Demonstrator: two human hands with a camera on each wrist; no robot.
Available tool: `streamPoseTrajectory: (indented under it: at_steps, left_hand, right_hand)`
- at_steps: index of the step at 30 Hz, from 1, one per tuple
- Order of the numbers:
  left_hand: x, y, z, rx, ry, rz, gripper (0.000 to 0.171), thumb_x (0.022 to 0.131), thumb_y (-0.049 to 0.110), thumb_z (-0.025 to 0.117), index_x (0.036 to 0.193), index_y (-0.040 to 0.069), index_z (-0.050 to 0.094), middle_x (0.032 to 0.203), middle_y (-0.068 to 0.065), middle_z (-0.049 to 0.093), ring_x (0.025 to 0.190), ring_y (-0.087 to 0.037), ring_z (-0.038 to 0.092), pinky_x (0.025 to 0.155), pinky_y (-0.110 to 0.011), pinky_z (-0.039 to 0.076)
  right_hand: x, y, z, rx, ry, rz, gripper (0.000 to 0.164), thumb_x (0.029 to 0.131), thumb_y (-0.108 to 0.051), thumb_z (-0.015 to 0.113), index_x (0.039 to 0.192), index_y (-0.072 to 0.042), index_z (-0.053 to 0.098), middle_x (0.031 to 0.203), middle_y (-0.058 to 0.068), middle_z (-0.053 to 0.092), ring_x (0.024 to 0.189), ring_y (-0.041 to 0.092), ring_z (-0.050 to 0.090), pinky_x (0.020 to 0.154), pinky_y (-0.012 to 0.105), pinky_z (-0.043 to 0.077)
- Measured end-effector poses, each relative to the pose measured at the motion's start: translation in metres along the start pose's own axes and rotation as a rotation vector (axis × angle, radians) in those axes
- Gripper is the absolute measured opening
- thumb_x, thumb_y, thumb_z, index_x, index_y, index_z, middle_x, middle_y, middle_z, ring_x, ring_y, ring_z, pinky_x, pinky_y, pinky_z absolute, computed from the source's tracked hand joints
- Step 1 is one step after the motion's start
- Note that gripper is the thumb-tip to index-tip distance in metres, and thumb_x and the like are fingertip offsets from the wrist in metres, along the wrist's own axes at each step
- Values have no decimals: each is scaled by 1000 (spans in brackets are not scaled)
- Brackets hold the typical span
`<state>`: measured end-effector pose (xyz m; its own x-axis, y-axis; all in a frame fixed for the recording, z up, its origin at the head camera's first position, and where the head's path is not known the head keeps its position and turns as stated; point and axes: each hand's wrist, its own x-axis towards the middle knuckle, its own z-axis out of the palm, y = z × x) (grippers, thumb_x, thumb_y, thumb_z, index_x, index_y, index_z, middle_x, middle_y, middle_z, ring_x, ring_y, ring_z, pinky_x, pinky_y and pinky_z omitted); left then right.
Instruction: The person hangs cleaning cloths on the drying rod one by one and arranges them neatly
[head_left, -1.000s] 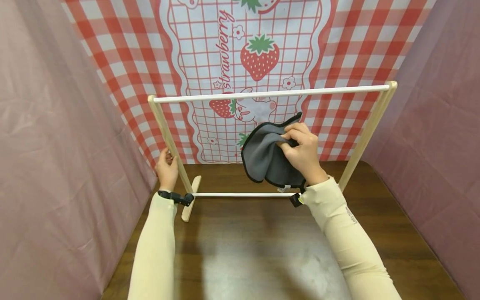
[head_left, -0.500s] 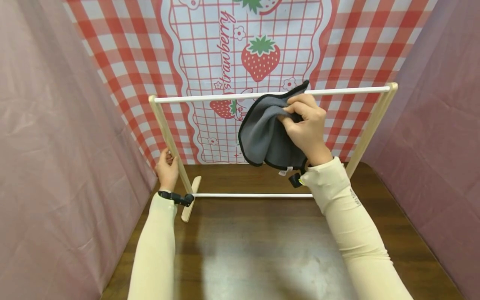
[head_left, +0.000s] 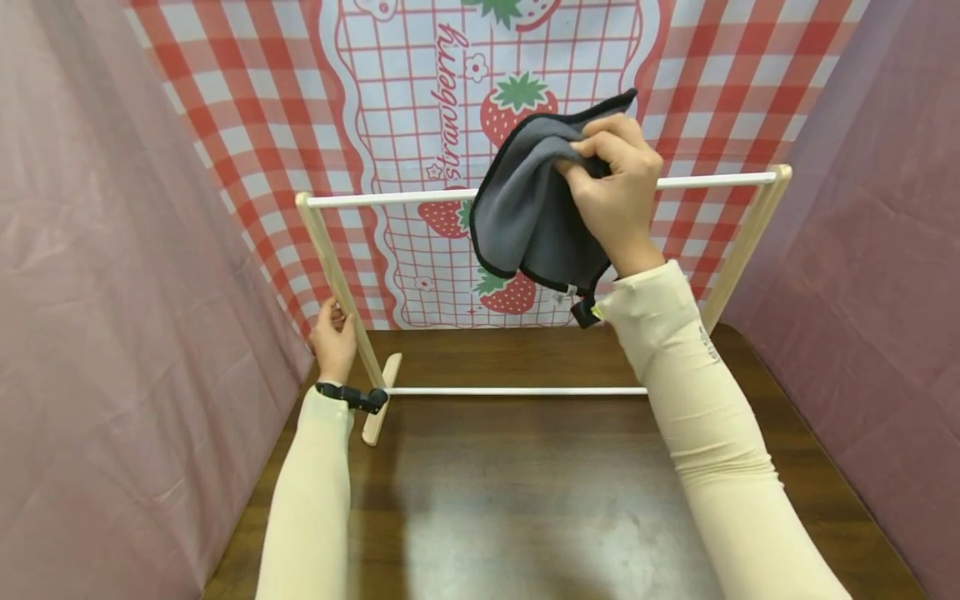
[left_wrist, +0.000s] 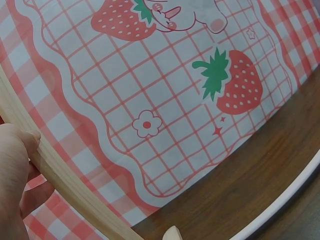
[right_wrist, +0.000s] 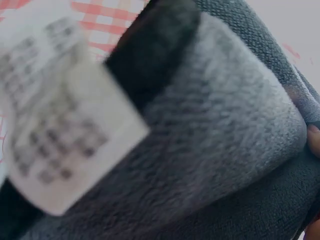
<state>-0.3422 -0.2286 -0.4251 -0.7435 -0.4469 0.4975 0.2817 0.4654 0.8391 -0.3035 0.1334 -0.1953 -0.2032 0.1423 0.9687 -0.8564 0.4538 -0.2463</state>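
Observation:
My right hand (head_left: 618,187) pinches a grey cloth (head_left: 517,200) with black edging, bunched between thumb and fingers. The cloth hangs down in folds and overlaps the white top rail (head_left: 390,198) of a rack in the head view. Close up in the right wrist view, a white label (right_wrist: 75,140) juts from the cloth's edge. At the far left, my left hand (head_left: 332,342) grips the pale wooden post (left_wrist: 65,185) of the rack, its thumb on the near side and fingers partly hidden behind.
A white lower rail (head_left: 517,391) spans the rack near the brown wooden table (head_left: 525,483). The left foot (head_left: 382,400) stands on the tabletop. Behind hangs a red-checked strawberry cloth (head_left: 420,100), with pink curtains (head_left: 112,292) at both sides.
My right hand has lifted the grey cloth from below the top rail up to the rail's height and above. My left hand has stayed on the post.

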Motion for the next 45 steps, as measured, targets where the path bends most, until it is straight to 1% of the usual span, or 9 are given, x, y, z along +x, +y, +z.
streamPoseTrajectory:
  at_steps: [8, 12, 15, 21, 27, 32, 35, 42, 45]
  left_hand:
    - [0, 2, -1, 7, -4, -17, 37, 91, -8, 62, 128, -7, 58, 109, -33, 65, 101, -43, 64, 90, -51, 52]
    - [0, 2, -1, -1, -15, -16, 37, 92, -8, 61, 129, -7, 58, 111, -34, 64, 102, -44, 63, 90, -52, 51]
    - [-2, 1, -1, -5, -19, -9, 37, 92, -7, 62, 129, -8, 58, 111, -34, 63, 103, -46, 62, 90, -53, 51]
    - [-4, 0, -1, -15, -20, -9, 37, 91, -8, 62, 128, -7, 58, 110, -34, 64, 101, -45, 62, 90, -53, 51]
    - [-3, 0, -1, -16, -15, -6, 37, 91, -7, 62, 128, -7, 58, 110, -34, 64, 101, -45, 62, 89, -53, 51]
    - [-2, -2, 0, -18, -8, 9, 37, 91, -8, 62, 127, -7, 58, 109, -34, 64, 99, -44, 63, 87, -53, 52]
    - [-2, -3, 1, -23, -1, 21, 36, 90, -9, 62, 126, -8, 59, 107, -34, 65, 97, -44, 63, 86, -53, 52]
    - [-7, 4, 5, -48, 31, -4, 36, 91, -11, 58, 128, -8, 58, 107, -33, 64, 98, -43, 62, 86, -49, 51]
    - [-11, 10, 11, -73, 94, -14, 42, 90, -9, 59, 131, -9, 53, 117, -32, 60, 109, -43, 57, 97, -45, 47]
  right_hand:
    - [26, 8, 7, -38, 37, 39, 18, 82, -8, 81, 79, 8, 75, 88, 21, 65, 90, 28, 60, 82, 25, 48]
    - [30, 23, 12, -91, 29, 72, 21, 82, -11, 81, 78, 8, 74, 86, 20, 64, 91, 28, 60, 84, 24, 47]
    - [28, 38, 14, -152, -4, 71, 22, 83, -10, 79, 75, 10, 73, 85, 20, 64, 90, 32, 59, 84, 27, 46]
    - [20, 62, 13, -249, -124, 20, 24, 86, -10, 75, 79, 13, 72, 89, 25, 64, 91, 41, 55, 86, 42, 46]
    - [18, 72, 13, -369, -267, 60, 22, 88, -8, 74, 87, 14, 72, 96, 27, 63, 92, 46, 53, 89, 53, 43]
    - [14, 75, 11, -511, -434, 135, 24, 94, -12, 68, 98, 11, 73, 104, 25, 61, 94, 46, 51, 92, 56, 40]
    - [11, 78, 9, -577, -510, 168, 28, 98, -15, 62, 102, 10, 72, 108, 25, 59, 96, 45, 51, 93, 56, 40]
    - [8, 79, 6, -705, -619, 200, 40, 104, -23, 47, 104, 9, 70, 112, 24, 59, 103, 45, 51, 95, 57, 40]
    - [6, 79, 5, -724, -640, 201, 43, 104, -23, 42, 104, 9, 70, 111, 24, 58, 102, 44, 51, 92, 57, 41]
